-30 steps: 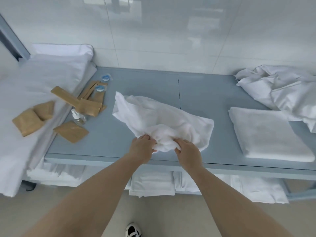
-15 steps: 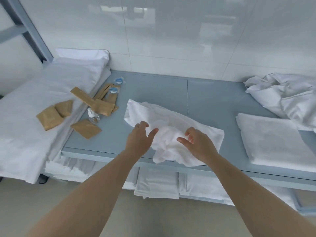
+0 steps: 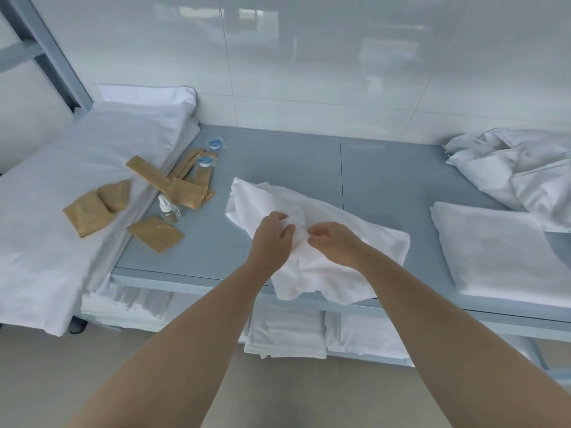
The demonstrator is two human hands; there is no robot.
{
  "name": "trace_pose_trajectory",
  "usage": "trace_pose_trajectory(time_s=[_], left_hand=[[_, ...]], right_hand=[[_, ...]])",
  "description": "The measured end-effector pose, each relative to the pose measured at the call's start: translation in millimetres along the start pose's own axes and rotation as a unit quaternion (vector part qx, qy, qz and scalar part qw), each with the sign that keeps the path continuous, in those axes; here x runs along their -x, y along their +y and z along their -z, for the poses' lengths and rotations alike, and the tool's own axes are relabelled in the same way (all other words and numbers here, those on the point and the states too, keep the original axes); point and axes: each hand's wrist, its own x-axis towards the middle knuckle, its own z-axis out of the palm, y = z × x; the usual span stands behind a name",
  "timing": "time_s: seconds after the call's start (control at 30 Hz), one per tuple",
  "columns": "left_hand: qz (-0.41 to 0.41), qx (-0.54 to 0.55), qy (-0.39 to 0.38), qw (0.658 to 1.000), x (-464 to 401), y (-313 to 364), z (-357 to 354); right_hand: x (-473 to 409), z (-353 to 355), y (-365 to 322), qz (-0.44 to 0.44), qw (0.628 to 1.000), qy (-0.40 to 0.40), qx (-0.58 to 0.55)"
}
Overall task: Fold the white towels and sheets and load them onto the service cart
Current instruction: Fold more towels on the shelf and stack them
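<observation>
A crumpled white towel is spread loosely on the grey cart top, its near edge hanging slightly over the front lip. It is gripped in the middle by both hands, which are set close together. The left hand is curled, a bunched fold pinched between thumb and fingers. The right hand is curled too, with fabric pinched at the fingertips (exact finger placement partly hidden by the cloth).

A folded white towel is laid flat on the cart top to the right, well apart from the crumpled one. Behind it, an unfolded heap of sheets is piled against the wall, its lower edge overlapping the folded towel's far corner.

At the left end, a white covered stack with a pillow at its far end is seen beside the cart. Tan paper packets are scattered across it and the cart's left portion. A small clear spray bottle is lying among them, and two blue-lidded sachets are placed further back.

Folded white linen is stacked on the lower shelf, under the hands.
</observation>
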Motion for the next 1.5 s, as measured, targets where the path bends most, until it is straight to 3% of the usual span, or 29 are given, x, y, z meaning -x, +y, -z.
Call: trace_pose_trajectory(time_s=[0.13, 0.3, 0.47, 0.63, 0.83, 1.03, 1.23, 1.37, 1.5], left_hand=[[-0.047, 0.008, 0.01, 0.999, 3, 22, 24], [-0.137, 0.007, 0.002, 0.991, 12, 53, 66], [-0.223, -0.01, -0.014, 0.975, 24, 77, 116], [-0.257, -0.049, -0.003, 0.965, 30, 98, 152], [-0.233, -0.036, 0.02, 0.972, 31, 120, 162], [-0.208, -0.045, 0.036, 0.976, 31, 120, 161], [-0.135, -0.1, 0.053, 0.984, 28, 89, 149], [-0.071, -0.03, 0.057, 0.995, 30, 69, 136], [-0.131, 0.062, 0.059, 0.988, 38, 105, 119]], right_hand=[[-1, 21, -31, 0.078, 0.994, 0.08, 0.018], [7, 34, -78, 0.174, 0.983, -0.013, 0.057], [22, 46, -115, 0.173, 0.982, -0.037, 0.058], [43, 59, -144, 0.221, 0.972, 0.066, 0.031], [72, 86, -157, 0.268, 0.947, 0.174, 0.034], [99, 128, -139, 0.239, 0.918, 0.316, 0.012], [129, 152, -107, 0.198, 0.905, 0.374, -0.034], [140, 159, -88, 0.127, 0.893, 0.426, -0.072], [141, 152, -81, 0.063, 0.895, 0.442, -0.026]])
